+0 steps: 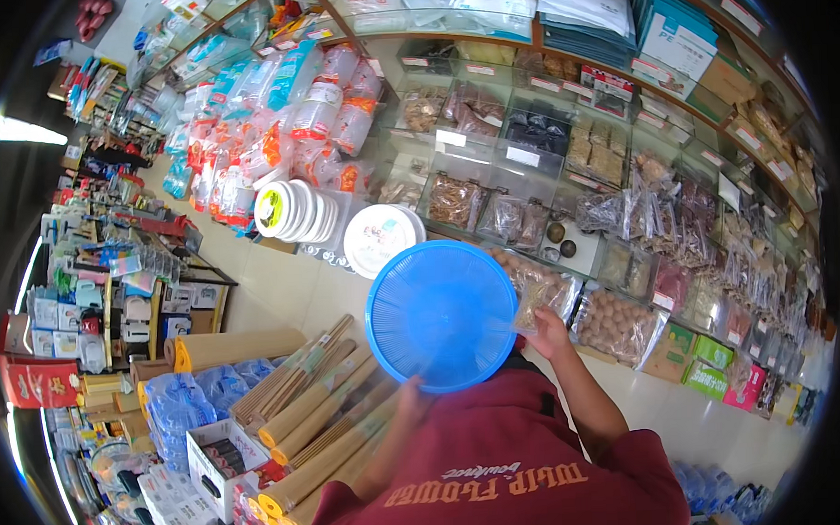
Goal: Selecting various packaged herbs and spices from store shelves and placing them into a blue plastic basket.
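A round blue plastic basket with slotted sides is held in front of my body, its inside facing up and empty. My left hand grips its lower left rim; the fingers are partly hidden and slightly blurred. On the basket's right side, my right hand holds a small clear plastic bag of dried goods by its lower edge. The bag overlaps the basket's right rim in this view. Behind it lie a larger bag of round brown goods and another similar bag.
Glass-divided shelves of bagged dried goods run along the front and right. White round lids stand just beyond the basket, with packs of plastic jars behind. Rolled bamboo mats, blue water bottles and a white box stand at the left.
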Demonstrator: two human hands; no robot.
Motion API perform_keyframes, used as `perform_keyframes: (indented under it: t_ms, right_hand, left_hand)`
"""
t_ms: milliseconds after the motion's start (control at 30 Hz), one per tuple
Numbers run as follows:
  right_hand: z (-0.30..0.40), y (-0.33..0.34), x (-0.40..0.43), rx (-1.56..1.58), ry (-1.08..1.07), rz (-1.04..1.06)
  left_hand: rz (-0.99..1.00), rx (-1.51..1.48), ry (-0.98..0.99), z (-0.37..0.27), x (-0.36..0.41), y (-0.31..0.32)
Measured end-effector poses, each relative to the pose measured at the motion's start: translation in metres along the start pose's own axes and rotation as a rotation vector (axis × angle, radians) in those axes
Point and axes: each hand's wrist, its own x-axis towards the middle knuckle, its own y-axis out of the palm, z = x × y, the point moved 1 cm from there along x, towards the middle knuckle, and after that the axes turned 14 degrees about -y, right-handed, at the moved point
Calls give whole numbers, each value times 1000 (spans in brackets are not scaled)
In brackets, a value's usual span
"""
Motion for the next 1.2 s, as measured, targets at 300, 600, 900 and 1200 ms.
perform_keyframes:
  t_ms: [300,600,900,1200]
  right_hand:
    - [22,-38,-16,19,-207,-281]
    - [-7,4,0,-134,-379,-383]
    - [-42,65,30,-1316,-530,-340]
    - [-49,89,-35,-1952,-1071,-901]
  left_hand:
    - [72,160,-66,-45,33,0]
    - [225,296,-102,-114,59,37]
    - [369,513,-201,-155,116,56]
    - [396,672,-357,-164,159,84]
